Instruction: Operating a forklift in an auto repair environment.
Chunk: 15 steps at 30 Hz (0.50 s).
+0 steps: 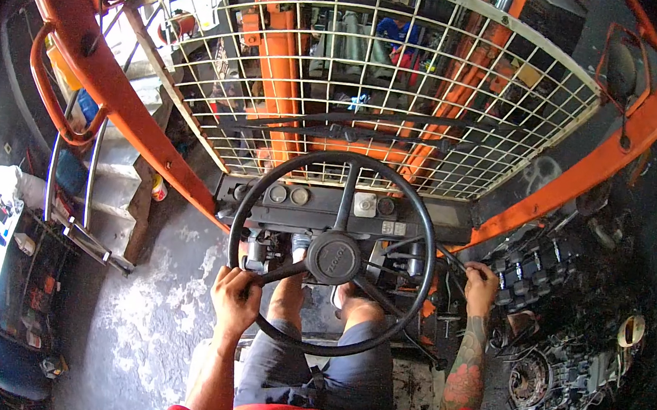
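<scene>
My left hand (235,299) is wrapped round the lower left of a black steering wheel (336,259), near a spoke. Out to the wheel's right, my right hand (481,288) is closed at the end of a thin black lever (452,258). Its fingers partly cover the lever's tip. A second lever with a dark knob (438,362) stands below, near my right thigh. Behind the wheel runs a dark dashboard (303,218) with round gauges (299,195). My feet are down at the pedal area, partly hidden by the wheel.
A cream wire grille (357,88) stands ahead, with the orange mast (277,63) beyond it. Orange frame posts (134,112) flank me. Concrete steps (123,191) with a metal rail rise at left. Greasy machine parts (558,381) lie at right. Someone in blue (399,32) is beyond the grille.
</scene>
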Tool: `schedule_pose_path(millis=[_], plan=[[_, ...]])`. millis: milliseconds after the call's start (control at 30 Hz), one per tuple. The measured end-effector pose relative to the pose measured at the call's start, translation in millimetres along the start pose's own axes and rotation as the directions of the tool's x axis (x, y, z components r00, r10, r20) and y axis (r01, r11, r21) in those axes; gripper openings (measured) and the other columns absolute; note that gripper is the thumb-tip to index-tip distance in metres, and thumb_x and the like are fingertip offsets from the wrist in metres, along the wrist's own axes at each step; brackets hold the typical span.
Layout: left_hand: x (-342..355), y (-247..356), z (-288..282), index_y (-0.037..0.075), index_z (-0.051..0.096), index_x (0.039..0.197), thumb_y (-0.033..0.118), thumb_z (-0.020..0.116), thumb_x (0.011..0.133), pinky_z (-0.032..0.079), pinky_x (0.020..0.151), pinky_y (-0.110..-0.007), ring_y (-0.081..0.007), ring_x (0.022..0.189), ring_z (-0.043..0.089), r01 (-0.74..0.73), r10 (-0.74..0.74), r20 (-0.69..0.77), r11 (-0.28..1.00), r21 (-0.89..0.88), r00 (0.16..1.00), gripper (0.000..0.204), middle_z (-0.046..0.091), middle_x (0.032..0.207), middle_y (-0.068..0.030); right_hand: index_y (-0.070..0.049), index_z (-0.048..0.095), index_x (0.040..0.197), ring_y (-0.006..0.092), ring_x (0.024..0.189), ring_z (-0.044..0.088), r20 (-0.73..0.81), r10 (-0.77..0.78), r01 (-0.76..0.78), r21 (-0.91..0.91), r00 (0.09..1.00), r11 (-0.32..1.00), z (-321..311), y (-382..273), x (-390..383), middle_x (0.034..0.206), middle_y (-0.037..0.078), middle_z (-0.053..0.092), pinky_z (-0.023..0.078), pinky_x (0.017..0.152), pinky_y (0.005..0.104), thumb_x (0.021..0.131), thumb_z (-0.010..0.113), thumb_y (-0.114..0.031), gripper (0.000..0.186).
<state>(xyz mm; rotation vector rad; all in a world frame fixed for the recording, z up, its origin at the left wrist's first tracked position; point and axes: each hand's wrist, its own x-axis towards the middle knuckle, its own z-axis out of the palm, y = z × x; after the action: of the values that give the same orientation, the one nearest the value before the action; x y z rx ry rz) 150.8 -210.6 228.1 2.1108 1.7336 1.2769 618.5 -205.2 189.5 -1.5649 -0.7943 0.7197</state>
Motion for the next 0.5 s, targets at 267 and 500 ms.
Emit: schedule_pose_path(millis=[267, 500], plan=[[0.2, -2.5, -0.7, 0.005, 0.061, 0.069, 0.001, 0.057, 0.064, 0.042, 0.06, -0.038, -0.0289, 0.064, 0.049, -0.019, 0.019, 0.011, 1.0, -0.009, 1.0, 0.008, 0.055, 0.066, -0.0085, -0.002, 0.066, 0.083, 0.0041, 0.045, 0.04, -0.009, -0.03, 0.03, -0.037, 1.0, 0.999, 0.0, 0.5, -0.2, 0.061, -0.003, 0.052, 0.029, 0.04, 0.0213, 0.08, 0.058, -0.003, 0.009], [-4.4, -8.4, 1.4, 0.005, 0.061, 0.069, 0.001, 0.057, 0.063, 0.043, 0.061, -0.038, -0.0285, 0.065, 0.05, 0.009, -0.009, 0.005, 1.0, -0.005, 1.0, 0.008, 0.057, 0.066, -0.0084, -0.001, 0.067, 0.082, 0.0044, 0.046, 0.041, -0.005, -0.03, 0.03, 0.005, 1.0, 1.0, 3.3, -0.5, -0.4, 0.06, -0.003, 0.052, 0.028, 0.04, 0.0221, 0.079, 0.058, -0.004, 0.009]])
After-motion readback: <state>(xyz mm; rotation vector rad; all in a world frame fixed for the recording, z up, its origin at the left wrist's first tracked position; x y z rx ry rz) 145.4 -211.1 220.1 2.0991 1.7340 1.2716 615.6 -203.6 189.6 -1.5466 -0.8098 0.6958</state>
